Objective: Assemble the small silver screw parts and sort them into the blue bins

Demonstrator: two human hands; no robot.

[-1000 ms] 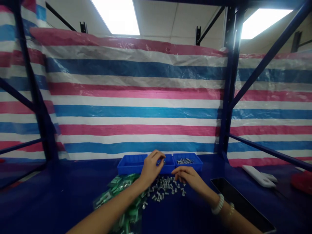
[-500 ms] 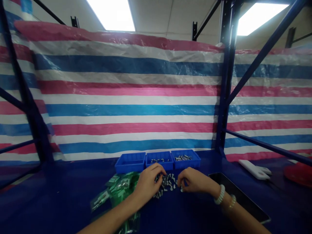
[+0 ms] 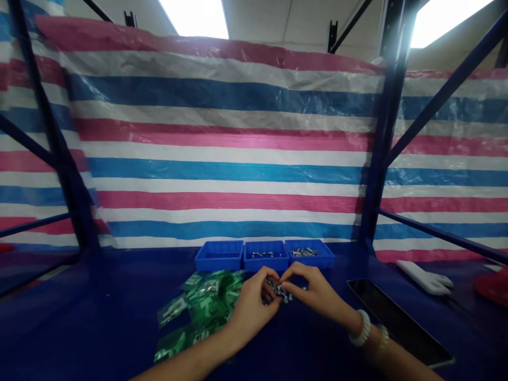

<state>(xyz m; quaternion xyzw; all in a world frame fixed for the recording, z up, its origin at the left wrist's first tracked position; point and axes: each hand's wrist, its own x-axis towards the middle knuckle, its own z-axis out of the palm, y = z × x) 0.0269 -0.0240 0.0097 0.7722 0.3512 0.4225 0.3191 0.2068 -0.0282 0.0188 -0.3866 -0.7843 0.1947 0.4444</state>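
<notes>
Small metal screws (image 3: 286, 297) lie in a heap on the blue table between my two hands. My left hand (image 3: 256, 301) is curled round the near left side of the heap, with several screws against its fingers. Over the heap's right side, my right hand (image 3: 311, 288) has its thumb and forefinger pinched close to my left fingertips. What sits in that pinch is too small to make out. Left of my left hand lie green-printed clear plastic bags (image 3: 210, 301) with small parts inside.
Behind my hands stand a blue bin (image 3: 219, 263), a middle bin (image 3: 265, 264) with small metal parts, and a right bin (image 3: 323, 259) holding more. A dark tablet (image 3: 400, 323) lies right, near a white device (image 3: 424, 278). Rack posts (image 3: 375, 196) flank a striped sheet (image 3: 238, 201).
My right hand has moved left, up against my left hand, and the heap of screws looks more gathered between them. The camera view has shifted slightly.
</notes>
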